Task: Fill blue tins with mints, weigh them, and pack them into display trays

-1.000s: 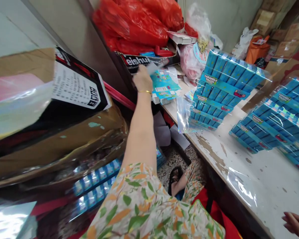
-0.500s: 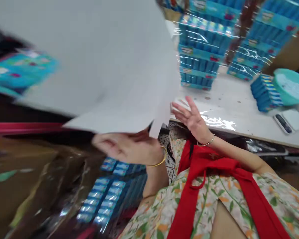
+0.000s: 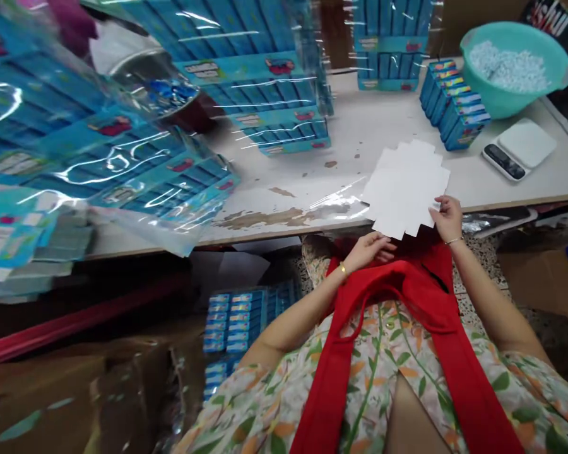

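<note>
Fingers of the right hand pinch the near right edge of a notched white card at the front edge of the desk; the left hand, fingers half curled, touches its near side, grip impossible to tell. Beyond stand wrapped blue stacks, their labels too blurred to read surely, and a turquoise bowl by a black box with partial lettering, apparently "shui"

A scuffed table bears wrapped blue boxes, a bowl, a scale and an overhanging white sheet.
</note>
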Action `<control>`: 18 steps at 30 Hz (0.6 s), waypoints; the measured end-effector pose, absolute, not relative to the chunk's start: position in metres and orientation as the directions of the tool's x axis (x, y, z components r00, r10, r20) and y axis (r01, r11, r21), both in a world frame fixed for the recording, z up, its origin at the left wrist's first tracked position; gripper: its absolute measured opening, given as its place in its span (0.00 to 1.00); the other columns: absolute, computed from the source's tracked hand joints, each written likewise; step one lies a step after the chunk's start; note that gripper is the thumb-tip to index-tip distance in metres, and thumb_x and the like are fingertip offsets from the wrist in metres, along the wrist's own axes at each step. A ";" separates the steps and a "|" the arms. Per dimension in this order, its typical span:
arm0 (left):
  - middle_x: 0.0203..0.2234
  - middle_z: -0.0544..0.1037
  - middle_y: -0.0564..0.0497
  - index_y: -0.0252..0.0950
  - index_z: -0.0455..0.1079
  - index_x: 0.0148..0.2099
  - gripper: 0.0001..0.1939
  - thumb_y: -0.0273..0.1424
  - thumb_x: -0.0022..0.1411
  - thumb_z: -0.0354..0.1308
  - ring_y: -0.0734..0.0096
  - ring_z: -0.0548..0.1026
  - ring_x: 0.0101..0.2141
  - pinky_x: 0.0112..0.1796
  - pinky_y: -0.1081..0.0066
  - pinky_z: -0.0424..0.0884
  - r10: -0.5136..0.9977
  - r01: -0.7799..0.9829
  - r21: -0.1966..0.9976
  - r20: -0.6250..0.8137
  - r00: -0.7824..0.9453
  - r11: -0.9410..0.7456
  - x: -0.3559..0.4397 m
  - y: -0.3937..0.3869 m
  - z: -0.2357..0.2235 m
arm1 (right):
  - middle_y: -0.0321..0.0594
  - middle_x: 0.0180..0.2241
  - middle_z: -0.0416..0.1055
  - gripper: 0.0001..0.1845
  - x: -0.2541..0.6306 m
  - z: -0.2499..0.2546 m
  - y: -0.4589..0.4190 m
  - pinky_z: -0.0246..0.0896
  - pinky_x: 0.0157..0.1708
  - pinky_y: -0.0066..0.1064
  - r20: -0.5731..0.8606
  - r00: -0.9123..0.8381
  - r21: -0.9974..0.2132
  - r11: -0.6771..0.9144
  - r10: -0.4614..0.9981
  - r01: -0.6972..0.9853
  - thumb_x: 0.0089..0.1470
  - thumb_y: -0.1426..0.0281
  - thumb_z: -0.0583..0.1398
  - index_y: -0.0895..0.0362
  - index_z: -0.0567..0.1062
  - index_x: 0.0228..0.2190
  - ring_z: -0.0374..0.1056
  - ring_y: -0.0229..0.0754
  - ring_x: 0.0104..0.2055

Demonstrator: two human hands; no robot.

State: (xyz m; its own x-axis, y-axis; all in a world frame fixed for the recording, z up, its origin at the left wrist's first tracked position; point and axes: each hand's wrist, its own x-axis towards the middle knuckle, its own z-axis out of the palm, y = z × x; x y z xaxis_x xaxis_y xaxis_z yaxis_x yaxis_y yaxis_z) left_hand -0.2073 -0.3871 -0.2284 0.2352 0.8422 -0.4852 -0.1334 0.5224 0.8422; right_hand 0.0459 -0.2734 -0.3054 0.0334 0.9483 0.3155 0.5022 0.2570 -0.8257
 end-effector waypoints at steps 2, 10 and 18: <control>0.27 0.80 0.49 0.41 0.71 0.37 0.22 0.55 0.60 0.61 0.66 0.78 0.25 0.31 0.65 0.74 0.878 0.208 0.912 -0.400 0.262 0.354 -0.222 -0.380 -0.226 | 0.52 0.56 0.68 0.13 0.059 -0.299 -0.279 0.70 0.56 0.54 0.394 -0.006 -0.681 0.296 0.919 0.670 0.58 0.63 0.59 0.55 0.76 0.44 0.68 0.54 0.56; 0.73 0.55 0.40 0.36 0.57 0.73 0.39 0.31 0.60 0.59 0.44 0.47 0.74 0.71 0.42 0.42 0.796 0.745 0.427 -0.086 0.598 -0.513 -0.265 -0.318 -0.233 | 0.43 0.70 0.59 0.31 0.082 -0.284 -0.309 0.42 0.71 0.66 0.218 -0.522 -0.466 0.558 0.824 0.686 0.61 0.70 0.56 0.50 0.67 0.65 0.47 0.57 0.75; 0.73 0.51 0.34 0.34 0.47 0.77 0.55 0.62 0.60 0.56 0.40 0.48 0.73 0.71 0.42 0.44 0.717 0.668 0.537 -0.158 0.679 -0.515 -0.265 -0.267 -0.249 | 0.36 0.52 0.77 0.11 0.058 -0.302 -0.277 0.46 0.70 0.65 0.300 -0.326 -0.568 0.442 0.897 0.694 0.65 0.62 0.57 0.47 0.80 0.42 0.67 0.52 0.61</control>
